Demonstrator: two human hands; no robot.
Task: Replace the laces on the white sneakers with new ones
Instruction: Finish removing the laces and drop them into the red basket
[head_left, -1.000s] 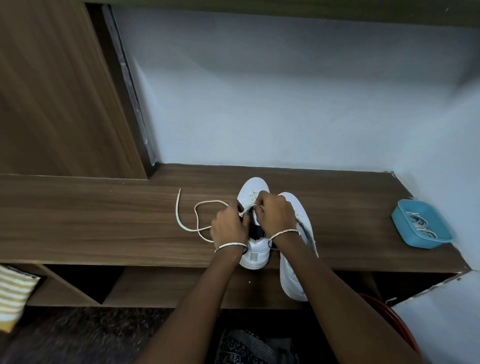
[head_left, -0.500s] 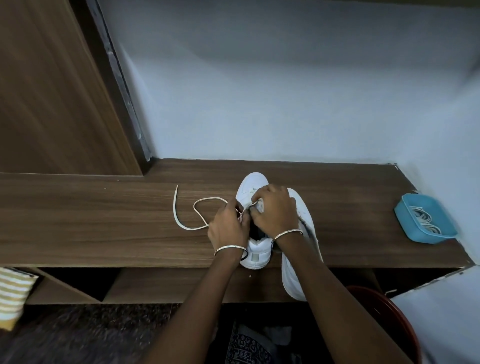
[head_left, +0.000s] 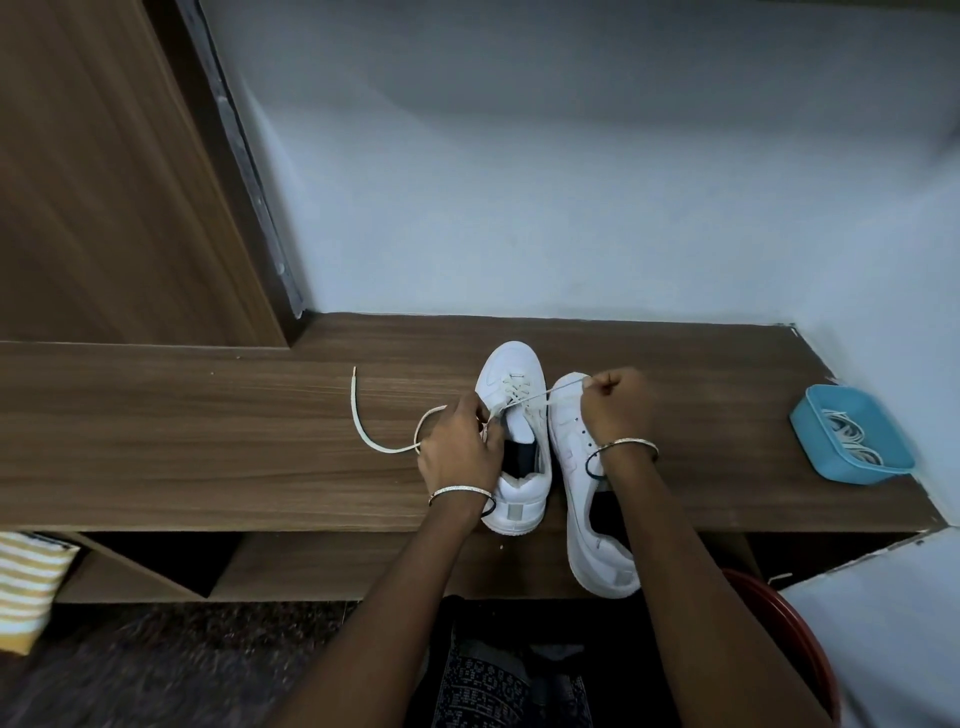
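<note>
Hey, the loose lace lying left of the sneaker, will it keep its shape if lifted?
Probably not: the lace lies in a slack curve on the shelf, so it likely droops. Thin, it looks light and may slide when tugged.

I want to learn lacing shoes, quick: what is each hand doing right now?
Left hand: closed, pinching the lace beside the shoe.
Right hand: closed, pinching the same lace, pulled tight.

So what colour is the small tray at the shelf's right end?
The small plastic tray is light blue, seen in the head view.
</note>
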